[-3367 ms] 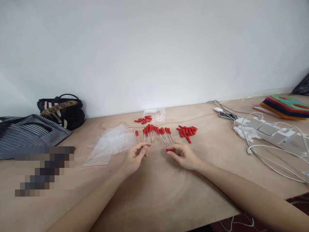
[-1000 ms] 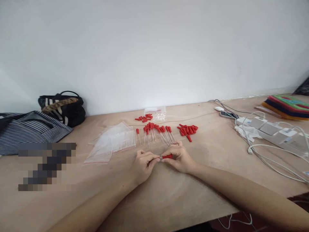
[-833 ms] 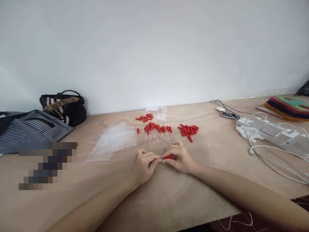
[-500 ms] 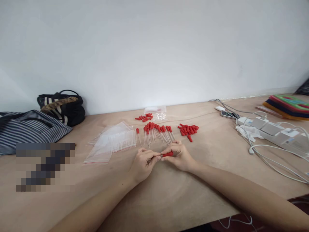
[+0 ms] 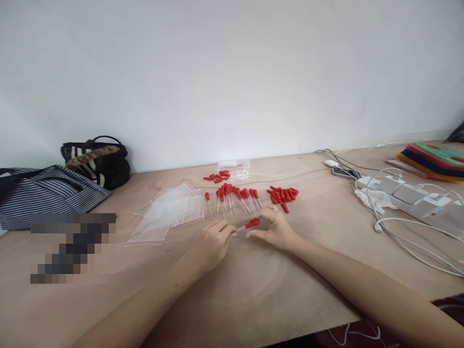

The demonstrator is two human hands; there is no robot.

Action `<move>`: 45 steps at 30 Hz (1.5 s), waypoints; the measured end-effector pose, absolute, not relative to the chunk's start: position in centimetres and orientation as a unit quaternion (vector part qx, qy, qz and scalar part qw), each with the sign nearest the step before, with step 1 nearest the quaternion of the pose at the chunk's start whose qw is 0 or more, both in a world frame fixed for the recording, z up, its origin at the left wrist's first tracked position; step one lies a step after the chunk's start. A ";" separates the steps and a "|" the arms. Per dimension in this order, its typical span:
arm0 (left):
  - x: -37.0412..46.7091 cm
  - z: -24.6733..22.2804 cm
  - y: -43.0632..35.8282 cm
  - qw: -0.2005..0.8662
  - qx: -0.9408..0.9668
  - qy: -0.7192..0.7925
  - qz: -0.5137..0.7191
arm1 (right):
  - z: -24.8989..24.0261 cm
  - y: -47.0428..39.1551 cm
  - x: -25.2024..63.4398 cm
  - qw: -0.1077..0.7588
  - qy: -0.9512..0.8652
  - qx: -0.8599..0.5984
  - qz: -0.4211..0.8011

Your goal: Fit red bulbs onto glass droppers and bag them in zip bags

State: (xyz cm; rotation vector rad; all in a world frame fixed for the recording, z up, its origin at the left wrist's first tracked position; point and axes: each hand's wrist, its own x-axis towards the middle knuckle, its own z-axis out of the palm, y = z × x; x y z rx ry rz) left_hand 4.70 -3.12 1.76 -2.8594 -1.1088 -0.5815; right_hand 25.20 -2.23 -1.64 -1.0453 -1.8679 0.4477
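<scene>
Pinched in my left hand [image 5: 217,241] is the clear tube of a dropper [image 5: 253,223], its red rubber bulb pointing right. My right hand [image 5: 275,229] is at the bulb end, thumb and fingers apart on either side of it; whether a fingertip still touches the bulb is hard to see. Just beyond my hands lies a fan of assembled droppers [image 5: 232,193] with red bulbs and clear tubes. One separate dropper [image 5: 207,197] lies left of them. A pile of loose red bulbs [image 5: 284,195] is to the right, and a smaller group of bulbs [image 5: 217,177] lies farther back.
Clear zip bags [image 5: 152,222] holding tubes lie to the left, with another bag [image 5: 237,169] near the wall. A striped bag [image 5: 54,193] and a black bag [image 5: 108,164] are at far left. Power strips [image 5: 409,195], cables and stacked coloured sheets [image 5: 435,159] occupy the right.
My right fingers have loosened and spread from around the red bulb. My left hand has turned, and the dropper is raised slightly, with more of its tube showing between my hands.
</scene>
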 end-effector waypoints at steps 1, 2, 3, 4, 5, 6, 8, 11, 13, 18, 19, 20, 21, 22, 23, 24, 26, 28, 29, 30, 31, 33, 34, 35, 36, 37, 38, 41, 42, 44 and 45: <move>4.5 2.2 -2.6 0.008 -0.904 -0.388 -0.177 | -1.5 -1.9 25.7 0.469 -0.748 -0.435 0.178; 4.3 2.7 -1.9 0.003 -0.885 -0.435 -0.168 | -1.5 -1.5 26.4 0.478 -0.733 -0.452 0.175; 4.0 3.1 -1.0 -0.001 -0.858 -0.490 -0.155 | -1.4 -1.1 27.1 0.483 -0.716 -0.474 0.171; 3.8 3.4 0.2 -0.006 -0.827 -0.547 -0.132 | -1.4 -0.7 27.9 0.481 -0.703 -0.499 0.161; 3.6 3.5 1.4 -0.011 -0.792 -0.601 -0.108 | -1.4 -0.3 28.6 0.473 -0.692 -0.526 0.146; 3.4 3.5 2.6 -0.010 -0.774 -0.625 -0.104 | -1.5 0.0 29.4 0.457 -0.687 -0.551 0.128; 3.2 3.2 4.9 -0.008 -0.752 -0.651 -0.101 | -1.5 0.5 30.5 0.406 -0.685 -0.600 0.077; 3.4 2.2 7.1 0.000 -0.729 -0.678 -0.097 | -1.4 0.6 31.2 0.301 -0.680 -0.668 0.006; 3.8 1.5 7.6 0.003 -0.722 -0.685 -0.095 | -1.1 0.4 31.2 0.249 -0.668 -0.702 -0.013; 4.3 1.2 7.6 0.010 -0.727 -0.680 -0.093 | -0.6 0.3 31.0 0.186 -0.645 -0.741 -0.003; 4.2 1.4 7.6 0.011 -0.729 -0.679 -0.092 | -0.7 0.3 31.0 0.179 -0.642 -0.745 0.002; 3.9 1.5 7.6 0.013 -0.728 -0.679 -0.092 | -0.7 0.4 31.0 0.174 -0.641 -0.748 0.006; 3.6 1.7 7.6 0.016 -0.725 -0.682 -0.092 | -0.8 0.4 31.1 0.170 -0.640 -0.750 0.008; 3.1 1.8 7.7 0.019 -0.721 -0.687 -0.091 | -0.8 0.5 31.1 0.166 -0.640 -0.750 0.010; 2.6 1.9 7.8 0.023 -0.714 -0.694 -0.090 | -0.9 0.6 31.1 0.164 -0.640 -0.751 0.011; 2.1 2.0 7.9 0.026 -0.707 -0.701 -0.088 | -1.0 0.6 31.1 0.160 -0.640 -0.752 0.012; 1.3 2.0 8.0 0.027 -0.695 -0.714 -0.081 | -1.1 0.8 31.1 0.153 -0.639 -0.754 0.015; 0.9 1.8 8.1 0.023 -0.690 -0.719 -0.074 | -1.2 1.0 31.2 0.147 -0.636 -0.757 0.020; 0.8 1.7 8.2 0.022 -0.691 -0.719 -0.073 | -1.3 1.0 31.2 0.145 -0.634 -0.759 0.023; 0.9 1.5 8.2 0.022 -0.691 -0.719 -0.072 | -1.3 1.1 31.2 0.145 -0.631 -0.761 0.026; 1.1 1.4 8.3 0.023 -0.692 -0.718 -0.073 | -1.4 1.2 31.2 0.145 -0.629 -0.763 0.028; 1.4 1.2 8.6 0.025 -0.692 -0.718 -0.070 | -1.4 1.3 31.2 0.146 -0.625 -0.766 0.029; 1.6 1.1 8.7 0.025 -0.691 -0.720 -0.066 | -1.5 1.3 31.2 0.148 -0.624 -0.767 0.030; 1.7 1.1 8.9 0.024 -0.689 -0.722 -0.061 | -1.5 1.2 31.2 0.151 -0.623 -0.767 0.030; 1.8 1.0 9.1 0.024 -0.687 -0.724 -0.055 | -1.5 1.2 31.2 0.155 -0.621 -0.768 0.030; 1.9 1.0 9.3 0.023 -0.685 -0.727 -0.050 | -1.5 1.2 31.2 0.160 -0.619 -0.768 0.031; 2.0 0.9 9.5 0.023 -0.682 -0.729 -0.046 | -1.5 1.1 31.2 0.167 -0.618 -0.768 0.031; 2.3 1.2 9.7 0.020 -0.680 -0.732 -0.039 | -1.5 1.1 31.2 0.196 -0.620 -0.759 0.036; 2.4 1.4 9.7 0.018 -0.680 -0.732 -0.037 | -1.5 1.1 31.2 0.209 -0.626 -0.750 0.042; 2.6 2.2 9.4 0.013 -0.685 -0.728 -0.034 | -1.5 1.1 31.1 0.244 -0.647 -0.720 0.058; 2.6 2.8 9.0 0.010 -0.688 -0.725 -0.036 | -1.5 1.1 31.1 0.265 -0.659 -0.701 0.067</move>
